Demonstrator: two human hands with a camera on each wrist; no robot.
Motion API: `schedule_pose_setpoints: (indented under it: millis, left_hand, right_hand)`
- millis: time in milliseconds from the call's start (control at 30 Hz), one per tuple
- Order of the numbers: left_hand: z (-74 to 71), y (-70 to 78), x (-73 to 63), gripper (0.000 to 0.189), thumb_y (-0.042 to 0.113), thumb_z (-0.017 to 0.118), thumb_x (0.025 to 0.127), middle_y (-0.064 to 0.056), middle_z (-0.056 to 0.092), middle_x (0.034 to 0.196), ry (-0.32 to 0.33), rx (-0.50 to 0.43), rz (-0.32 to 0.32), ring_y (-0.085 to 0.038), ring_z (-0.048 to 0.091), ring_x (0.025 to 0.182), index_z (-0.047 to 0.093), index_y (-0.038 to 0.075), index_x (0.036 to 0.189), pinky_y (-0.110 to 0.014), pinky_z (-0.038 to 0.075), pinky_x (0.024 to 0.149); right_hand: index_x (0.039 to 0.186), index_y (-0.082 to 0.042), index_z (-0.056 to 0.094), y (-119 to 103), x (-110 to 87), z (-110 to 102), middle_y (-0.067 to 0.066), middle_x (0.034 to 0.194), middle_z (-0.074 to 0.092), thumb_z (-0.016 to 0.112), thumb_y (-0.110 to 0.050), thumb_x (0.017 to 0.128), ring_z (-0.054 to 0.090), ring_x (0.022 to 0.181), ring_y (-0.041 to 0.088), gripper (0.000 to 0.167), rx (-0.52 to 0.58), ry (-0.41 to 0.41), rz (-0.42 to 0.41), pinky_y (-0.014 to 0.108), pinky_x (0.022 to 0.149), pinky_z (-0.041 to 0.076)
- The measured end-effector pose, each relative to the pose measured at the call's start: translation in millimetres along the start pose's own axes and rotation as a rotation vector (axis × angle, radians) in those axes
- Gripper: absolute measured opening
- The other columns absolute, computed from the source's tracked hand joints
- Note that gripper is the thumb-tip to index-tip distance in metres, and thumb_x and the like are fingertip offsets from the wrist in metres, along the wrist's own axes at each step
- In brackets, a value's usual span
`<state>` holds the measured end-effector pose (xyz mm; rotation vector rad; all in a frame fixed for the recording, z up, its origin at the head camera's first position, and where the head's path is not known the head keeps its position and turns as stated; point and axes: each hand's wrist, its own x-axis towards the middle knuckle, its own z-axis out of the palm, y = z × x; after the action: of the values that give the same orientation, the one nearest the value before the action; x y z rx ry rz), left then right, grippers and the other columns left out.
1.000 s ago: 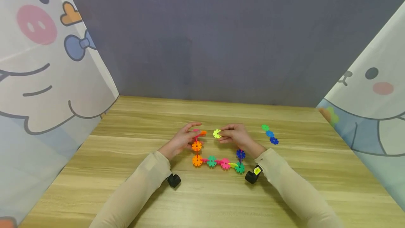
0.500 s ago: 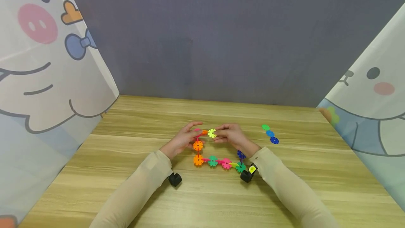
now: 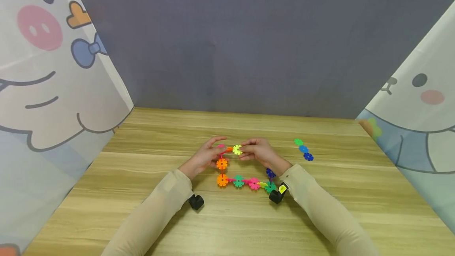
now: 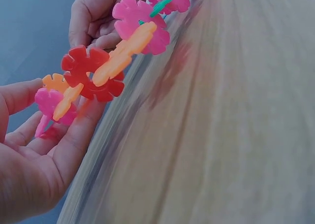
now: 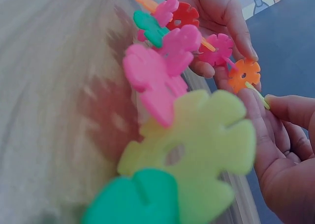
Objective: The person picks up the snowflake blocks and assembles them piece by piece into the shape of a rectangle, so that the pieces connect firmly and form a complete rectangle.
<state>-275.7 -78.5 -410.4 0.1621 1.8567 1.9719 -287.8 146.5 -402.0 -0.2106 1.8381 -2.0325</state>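
Flower-shaped notched plastic discs, slotted together, form a bent chain (image 3: 238, 181) over the table. At its upper left end, my left hand (image 3: 204, 159) holds a pink disc (image 5: 217, 48) between thumb and fingers. Joined to that pink disc is an orange disc (image 5: 244, 75), seen edge-on in the head view. My right hand (image 3: 262, 154) pinches a yellow disc (image 3: 237, 149) by its right side. The yellow disc's left edge meets the orange disc; how deep the slots sit cannot be seen. A dark blue disc (image 3: 271, 172) at the chain's other end is partly behind my right wrist.
Three loose discs lie in a slanting row to the right: green (image 3: 298, 142), light blue (image 3: 303, 149) and dark blue (image 3: 308, 157). A grey panel (image 3: 227, 42) rises behind the wooden table (image 3: 227, 224). Cartoon-printed cloths stand at both sides.
My right hand has moved left with the yellow disc, bringing it from a gap against the orange disc. Over the last half second both hands have hardly moved.
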Motion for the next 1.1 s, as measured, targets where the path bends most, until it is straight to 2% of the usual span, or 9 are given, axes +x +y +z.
schedule_pose_setpoints:
  millis: [333,567,800,933,1100]
  left_hand:
    - [1.5,1.0,-1.9,0.053,0.015,0.056,0.103,-0.023,0.056,0.131,0.008,0.012,-0.018,-0.025,0.07,0.092,0.036,0.01,0.152,-0.028,0.054,0.056]
    - [1.9,3.1,-2.3,0.051,0.015,0.057,0.103,-0.018,0.065,0.11,0.018,0.031,-0.037,-0.017,0.07,0.082,0.04,0.007,0.151,-0.026,0.054,0.053]
    - [3.1,4.4,-1.3,0.051,0.014,0.057,0.103,-0.012,0.067,0.094,0.006,0.038,-0.035,-0.014,0.07,0.076,0.041,0.005,0.151,-0.023,0.052,0.05]
    - [5.3,4.9,-1.6,0.051,0.012,0.057,0.102,-0.015,0.069,0.099,0.019,0.032,-0.04,-0.013,0.069,0.073,0.042,0.005,0.15,-0.023,0.052,0.051]
    - [7.3,5.9,-2.0,0.051,0.011,0.058,0.102,-0.018,0.069,0.112,0.032,-0.005,-0.029,-0.017,0.071,0.078,0.042,0.005,0.15,-0.025,0.055,0.053]
  right_hand:
    - [0.115,0.021,0.057,3.0,2.9,2.7,0.009,0.082,0.07,0.058,0.011,0.093,0.072,0.069,0.019,0.024,-0.011,-0.009,-0.018,0.035,0.071,0.061]
    - [0.114,0.021,0.056,1.4,1.8,4.1,0.009,0.082,0.068,0.056,0.012,0.093,0.071,0.068,0.018,0.023,-0.006,-0.007,-0.017,0.034,0.07,0.061]
    - [0.111,0.02,0.057,0.5,2.1,4.1,0.009,0.081,0.067,0.055,0.014,0.093,0.071,0.067,0.018,0.019,0.001,-0.011,-0.017,0.034,0.07,0.061]
    - [0.108,0.017,0.059,0.1,3.3,4.5,0.009,0.08,0.067,0.054,0.014,0.093,0.07,0.065,0.018,0.016,0.014,-0.013,-0.014,0.033,0.069,0.061]
    - [0.103,0.013,0.061,-4.7,3.0,6.4,0.009,0.08,0.067,0.055,0.013,0.093,0.07,0.064,0.017,0.012,0.025,-0.019,-0.032,0.032,0.068,0.061]
